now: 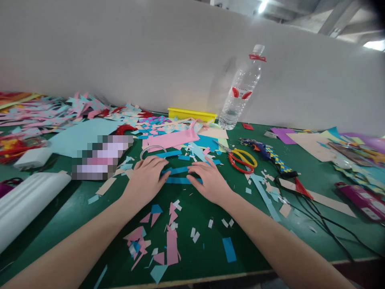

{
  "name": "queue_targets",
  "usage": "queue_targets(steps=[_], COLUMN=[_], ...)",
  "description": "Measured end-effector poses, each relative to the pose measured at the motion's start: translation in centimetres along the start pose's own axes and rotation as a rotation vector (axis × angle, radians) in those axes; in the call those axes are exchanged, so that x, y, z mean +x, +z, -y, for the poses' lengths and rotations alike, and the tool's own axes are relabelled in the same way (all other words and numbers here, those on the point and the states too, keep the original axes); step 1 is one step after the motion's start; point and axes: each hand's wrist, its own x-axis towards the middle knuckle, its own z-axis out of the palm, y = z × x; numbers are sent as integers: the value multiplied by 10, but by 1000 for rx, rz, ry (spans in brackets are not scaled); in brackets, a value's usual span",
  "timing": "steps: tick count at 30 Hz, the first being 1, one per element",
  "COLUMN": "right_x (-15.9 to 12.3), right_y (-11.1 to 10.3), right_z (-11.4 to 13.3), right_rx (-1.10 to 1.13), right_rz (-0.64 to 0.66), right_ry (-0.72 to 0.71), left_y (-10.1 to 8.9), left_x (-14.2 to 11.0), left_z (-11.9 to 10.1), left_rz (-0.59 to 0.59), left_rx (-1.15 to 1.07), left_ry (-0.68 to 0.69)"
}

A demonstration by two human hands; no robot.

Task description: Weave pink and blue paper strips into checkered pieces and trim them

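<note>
Blue paper strips (179,180) lie side by side on the green table between my two hands. My left hand (147,176) rests at their left ends, palm down, fingers stretched out and thumb apart. At the right ends lies my right hand (209,180), its fingers spread and thumb apart, fingertips touching the strips. Another blue strip (168,154) lies just beyond, beside a clear roll of tape (147,150) behind my left fingers. To the right of my right hand are scissors (242,160) with red and yellow handles, blades partly apart.
A tilted plastic bottle (242,92) leans against the grey partition (120,52). A yellow tray (192,115) sits at the back. Paper scraps (172,245) litter the front. A glue gun (261,149) with black cables lies right, a blurred phone-like object (104,157) left.
</note>
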Motion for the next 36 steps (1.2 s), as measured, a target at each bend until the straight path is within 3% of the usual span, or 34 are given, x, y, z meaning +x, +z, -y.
queue_targets(steps=[8, 15, 22, 28, 36], right_x=[0, -1, -3, -2, -4], right_y=[-1, -7, -6, -8, -5], right_z=[2, 9, 13, 12, 9], right_rx=[34, 44, 144, 155, 78], right_rz=[8, -114, 7, -31, -145], right_ry=[-11, -77, -159, -93, 28], left_y=[-2, -3, -12, -19, -22], left_x=[1, 3, 6, 5, 6], left_z=[2, 1, -7, -15, -15], left_rz=[26, 38, 23, 43, 176], left_rx=[-62, -108, -252, -493, -813], left_ry=[30, 38, -78, -158, -233])
